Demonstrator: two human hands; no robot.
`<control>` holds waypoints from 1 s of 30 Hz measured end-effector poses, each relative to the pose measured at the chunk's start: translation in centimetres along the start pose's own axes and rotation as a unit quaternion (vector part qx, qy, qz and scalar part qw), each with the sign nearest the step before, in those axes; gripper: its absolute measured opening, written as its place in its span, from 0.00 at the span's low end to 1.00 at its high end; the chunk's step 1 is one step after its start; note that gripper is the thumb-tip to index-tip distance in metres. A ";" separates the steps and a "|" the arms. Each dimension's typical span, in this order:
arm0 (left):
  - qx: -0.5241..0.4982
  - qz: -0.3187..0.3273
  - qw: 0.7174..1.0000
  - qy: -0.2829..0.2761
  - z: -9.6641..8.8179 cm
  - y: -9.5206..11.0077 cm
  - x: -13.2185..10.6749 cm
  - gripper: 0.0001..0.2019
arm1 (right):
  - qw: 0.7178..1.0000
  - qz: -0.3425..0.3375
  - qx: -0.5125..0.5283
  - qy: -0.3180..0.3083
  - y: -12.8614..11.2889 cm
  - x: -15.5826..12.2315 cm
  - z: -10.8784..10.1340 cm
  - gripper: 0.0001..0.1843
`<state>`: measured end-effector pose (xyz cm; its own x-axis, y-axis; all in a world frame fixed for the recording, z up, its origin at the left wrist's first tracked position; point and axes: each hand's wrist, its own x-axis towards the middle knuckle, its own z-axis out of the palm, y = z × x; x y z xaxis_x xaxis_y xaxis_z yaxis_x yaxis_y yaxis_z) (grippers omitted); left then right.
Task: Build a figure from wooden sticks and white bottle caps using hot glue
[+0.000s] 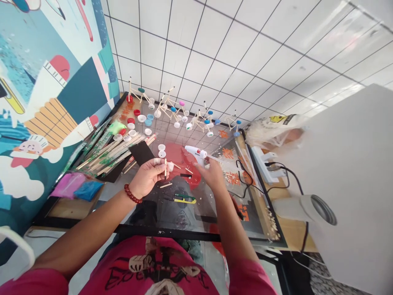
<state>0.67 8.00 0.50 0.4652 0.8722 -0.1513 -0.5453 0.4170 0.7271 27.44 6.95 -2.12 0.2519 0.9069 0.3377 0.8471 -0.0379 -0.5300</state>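
My left hand (147, 177), with a beaded bracelet at the wrist, pinches a short wooden stick (166, 167) upright between thumb and fingers. A white bottle cap (170, 166) shows right beside the stick; whether it is joined to it I cannot tell. My right hand (213, 175) is closed round the handle of a white hot glue gun (195, 152), whose nozzle points left. Below the hands lie a cut stick piece (166, 185) and a yellow-green utility knife (185, 199). Two white caps (161, 150) sit just beyond my left hand.
Several small stick-and-cap models (176, 110) line the wall side. Bundled wooden sticks (113, 153), black card (141, 153) and pink and blue packets (69, 185) lie left. A power strip (265, 164) with black cables and a white cup-like object (303, 208) are right.
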 end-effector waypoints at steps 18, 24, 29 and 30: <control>0.030 -0.004 0.997 0.072 -0.1 0.3 0.0 0.14 | 0.959 -0.067 0.269 -0.053 -5.1 -5.6 -0.2 0.14; 0.091 0.037 0.992 0.074 0.2 -0.1 -0.1 0.16 | 0.959 -0.125 0.252 -0.030 -4.8 -6.3 -0.1 0.14; 0.098 0.030 0.990 0.095 0.1 -0.2 0.0 0.17 | 0.964 -0.139 0.224 -0.018 -4.7 -6.3 -0.5 0.10; 0.098 0.029 0.990 0.097 0.1 -0.3 0.0 0.17 | 0.964 -0.141 0.224 -0.020 -4.7 -6.2 -0.5 0.09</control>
<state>0.86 7.84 0.39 0.2839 0.9336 -0.2186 -0.4126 0.3247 0.8511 22.10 1.24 -1.28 0.0161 0.8706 0.4918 0.5904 0.3887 -0.7074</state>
